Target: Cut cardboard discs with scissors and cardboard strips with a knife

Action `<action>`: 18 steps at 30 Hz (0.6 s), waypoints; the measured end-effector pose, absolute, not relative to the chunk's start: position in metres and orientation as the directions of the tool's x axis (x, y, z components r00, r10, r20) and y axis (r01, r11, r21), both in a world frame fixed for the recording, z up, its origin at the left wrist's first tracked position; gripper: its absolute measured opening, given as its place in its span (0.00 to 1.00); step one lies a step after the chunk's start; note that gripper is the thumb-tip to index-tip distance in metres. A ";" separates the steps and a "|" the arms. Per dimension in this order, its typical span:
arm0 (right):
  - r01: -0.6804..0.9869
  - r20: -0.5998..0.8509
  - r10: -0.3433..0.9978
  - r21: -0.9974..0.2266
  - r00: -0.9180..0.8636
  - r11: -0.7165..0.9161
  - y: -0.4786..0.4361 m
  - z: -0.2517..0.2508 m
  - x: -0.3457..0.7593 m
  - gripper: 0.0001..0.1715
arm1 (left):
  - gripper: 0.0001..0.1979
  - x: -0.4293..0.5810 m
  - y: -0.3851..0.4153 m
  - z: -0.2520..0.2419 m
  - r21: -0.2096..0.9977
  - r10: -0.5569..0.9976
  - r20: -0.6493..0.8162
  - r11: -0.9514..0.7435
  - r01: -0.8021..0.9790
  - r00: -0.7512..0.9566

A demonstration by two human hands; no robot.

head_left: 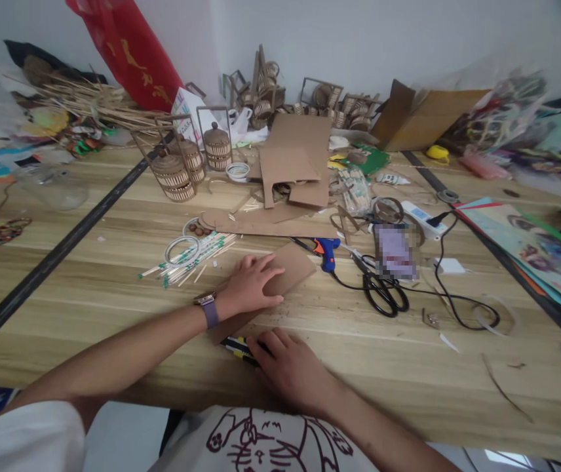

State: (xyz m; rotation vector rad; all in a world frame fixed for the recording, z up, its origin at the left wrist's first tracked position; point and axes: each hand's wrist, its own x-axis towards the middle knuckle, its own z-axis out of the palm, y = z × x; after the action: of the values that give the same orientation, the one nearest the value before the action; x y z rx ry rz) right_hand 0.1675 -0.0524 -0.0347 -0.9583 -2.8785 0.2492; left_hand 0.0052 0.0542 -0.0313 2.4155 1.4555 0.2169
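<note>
My left hand point(251, 285), with a watch at the wrist, lies with its fingers spread on a flat brown piece of cardboard point(296, 265), pressing it to the table. Nearer to me, my right hand point(293, 367) has its fingers curled over a black and yellow utility knife point(238, 349), beside the cardboard's lower edge. Part of the knife is hidden under the fingers. Beyond the left hand lie thin sticks with green ends point(196, 259) and white rings point(183, 251). A blue glue gun point(328, 254) rests just past the cardboard.
Black-handled scissors point(386, 295), a phone-like blurred item point(396, 252) and a white power strip point(423, 219) with its cord lie to the right. Cardboard sheets point(293, 164) are stacked behind. Small wooden lidded baskets point(175, 174) stand at the back left. An open cardboard box point(428, 121) stands at the back right.
</note>
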 end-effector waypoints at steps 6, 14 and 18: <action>0.560 0.072 0.576 -0.164 -0.814 0.812 -0.049 -0.033 0.169 0.20 | 0.33 0.006 0.053 -0.031 0.334 0.877 -0.040 -0.440 0.833 0.479; 0.524 0.052 0.540 -0.180 -0.840 0.832 -0.043 -0.032 0.173 0.24 | 0.34 0.008 0.052 -0.030 0.326 0.872 -0.045 -0.449 0.832 0.488; 0.513 0.018 0.525 -0.187 -0.851 0.838 -0.042 -0.031 0.174 0.24 | 0.34 0.009 0.052 -0.030 0.322 0.871 -0.035 -0.455 0.830 0.490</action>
State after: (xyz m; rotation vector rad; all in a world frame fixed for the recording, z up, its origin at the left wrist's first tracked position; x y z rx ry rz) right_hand 0.1738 -0.0416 -0.0306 -0.8331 -2.9455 0.2711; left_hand 0.0091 0.0519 -0.0305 2.4427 1.4372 0.1943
